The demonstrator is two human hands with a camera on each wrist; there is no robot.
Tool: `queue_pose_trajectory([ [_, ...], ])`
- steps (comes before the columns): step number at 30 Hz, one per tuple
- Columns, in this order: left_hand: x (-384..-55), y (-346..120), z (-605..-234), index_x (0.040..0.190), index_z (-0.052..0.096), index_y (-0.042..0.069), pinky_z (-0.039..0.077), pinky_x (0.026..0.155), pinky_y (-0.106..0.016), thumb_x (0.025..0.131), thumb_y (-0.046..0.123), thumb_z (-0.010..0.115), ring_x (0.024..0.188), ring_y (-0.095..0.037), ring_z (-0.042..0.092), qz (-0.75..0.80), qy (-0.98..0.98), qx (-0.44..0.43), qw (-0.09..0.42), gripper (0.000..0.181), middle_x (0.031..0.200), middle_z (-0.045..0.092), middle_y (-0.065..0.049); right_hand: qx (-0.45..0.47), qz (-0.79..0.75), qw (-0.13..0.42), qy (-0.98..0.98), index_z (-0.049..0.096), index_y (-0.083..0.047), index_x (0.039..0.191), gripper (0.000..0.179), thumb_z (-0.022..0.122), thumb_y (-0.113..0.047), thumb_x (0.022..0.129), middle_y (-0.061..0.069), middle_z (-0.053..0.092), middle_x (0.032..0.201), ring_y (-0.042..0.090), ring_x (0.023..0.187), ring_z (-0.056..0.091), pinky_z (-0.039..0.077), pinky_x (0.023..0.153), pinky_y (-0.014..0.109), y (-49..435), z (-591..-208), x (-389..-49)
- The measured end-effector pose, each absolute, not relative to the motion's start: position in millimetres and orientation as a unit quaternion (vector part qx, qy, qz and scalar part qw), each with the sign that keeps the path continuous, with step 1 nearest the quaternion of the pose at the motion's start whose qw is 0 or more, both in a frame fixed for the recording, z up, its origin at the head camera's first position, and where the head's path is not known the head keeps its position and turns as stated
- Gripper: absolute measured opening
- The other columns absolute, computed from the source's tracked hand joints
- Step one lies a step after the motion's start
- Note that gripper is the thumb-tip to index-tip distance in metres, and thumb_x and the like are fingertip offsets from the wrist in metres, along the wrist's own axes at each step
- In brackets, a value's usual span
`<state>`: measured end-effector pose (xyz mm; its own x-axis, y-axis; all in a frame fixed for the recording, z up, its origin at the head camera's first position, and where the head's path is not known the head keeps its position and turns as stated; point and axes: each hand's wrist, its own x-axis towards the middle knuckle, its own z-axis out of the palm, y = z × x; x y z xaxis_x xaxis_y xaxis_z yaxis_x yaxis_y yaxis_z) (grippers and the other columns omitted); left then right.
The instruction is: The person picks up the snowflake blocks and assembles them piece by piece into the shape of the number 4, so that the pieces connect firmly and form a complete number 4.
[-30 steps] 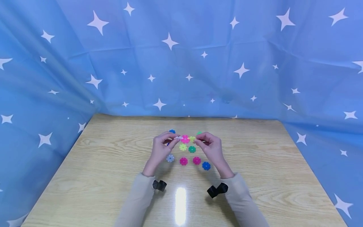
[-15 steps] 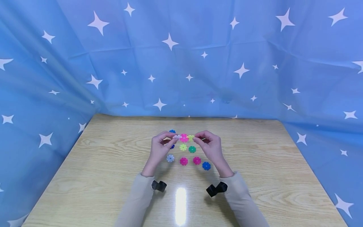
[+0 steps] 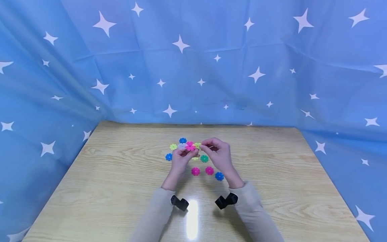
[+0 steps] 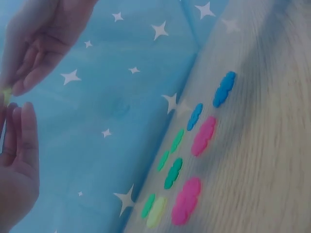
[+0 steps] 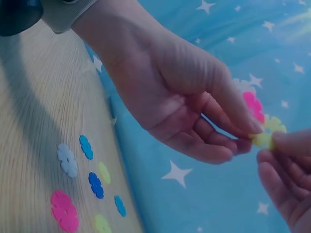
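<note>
Three joined snowflake building discs are held up over the table: a white disc [image 3: 182, 146], a pink disc [image 3: 189, 146] and a yellow disc [image 5: 266, 138]. My left hand [image 3: 182, 159] pinches the near edge of the yellow disc between thumb and fingers, below the pink one. At that disc's right edge, my right hand [image 3: 218, 154] grips it with thumb and forefinger. In the right wrist view the left hand [image 5: 170, 92] reaches down from above, while the right hand [image 5: 294, 172] comes in at the lower right.
Loose discs lie around the hands: two pink discs, one here [image 3: 209, 170], a blue disc [image 3: 219, 176], a green disc [image 3: 204, 158], and more blue and yellow ones at the left. A light blue disc [image 5: 67, 160] shows in the right wrist view. A starry curtain [image 3: 193, 84] backs the wooden table [image 3: 105, 188].
My left hand has shifted from the white disc to the yellow one, moving right. The joined discs and right hand have moved slightly left, and discs on the left are uncovered.
</note>
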<state>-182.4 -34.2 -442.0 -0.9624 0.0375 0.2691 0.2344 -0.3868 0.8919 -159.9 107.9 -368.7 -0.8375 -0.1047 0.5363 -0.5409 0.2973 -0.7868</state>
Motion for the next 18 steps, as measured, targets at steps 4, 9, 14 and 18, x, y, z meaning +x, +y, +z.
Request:
queue_pose_trajectory([
  [4,-183,-31,-439,0.082,0.07,0.01,0.057,0.074,-0.026,0.085,-0.007,0.062,0.063,-0.009,0.067,-0.828,-0.548,-0.097,0.064,0.019,0.072,0.069,0.004,0.206,0.547,0.198,-0.787,0.067,0.009,0.085,0.006,0.068,0.008,0.08,0.019,0.067,0.081,0.031,0.068,0.062,0.056,0.063,0.027,106,-366,-158],
  [9,-186,-31,-440,0.08,0.07,0.01,0.057,0.072,-0.025,0.085,-0.008,0.062,0.063,-0.01,0.067,-0.833,-0.538,-0.096,0.08,0.02,0.072,0.068,0.004,0.201,0.551,0.192,-0.787,0.068,0.006,0.087,0.006,0.068,0.003,0.082,0.017,0.068,0.082,0.027,0.069,0.062,0.054,0.061,0.025,109,-377,-168],
  [14,-187,-33,-439,0.078,0.071,0.021,0.057,0.072,-0.024,0.085,-0.006,0.063,0.063,-0.009,0.066,-0.834,-0.534,-0.105,0.09,0.028,0.072,0.069,0.006,0.17,0.562,0.152,-0.795,0.07,0.0,0.094,0.011,0.066,-0.009,0.088,0.013,0.068,0.085,0.021,0.074,0.063,0.053,0.06,0.021,131,-403,-188],
  [18,-188,-36,-436,0.075,0.071,0.02,0.058,0.071,-0.026,0.084,-0.008,0.062,0.062,-0.009,0.066,-0.847,-0.514,-0.102,0.092,0.031,0.07,0.068,0.003,0.141,0.494,0.105,-0.851,0.068,0.003,0.098,0.013,0.065,-0.005,0.087,0.015,0.067,0.091,0.024,0.081,0.062,0.055,0.069,0.027,154,-422,-199],
])
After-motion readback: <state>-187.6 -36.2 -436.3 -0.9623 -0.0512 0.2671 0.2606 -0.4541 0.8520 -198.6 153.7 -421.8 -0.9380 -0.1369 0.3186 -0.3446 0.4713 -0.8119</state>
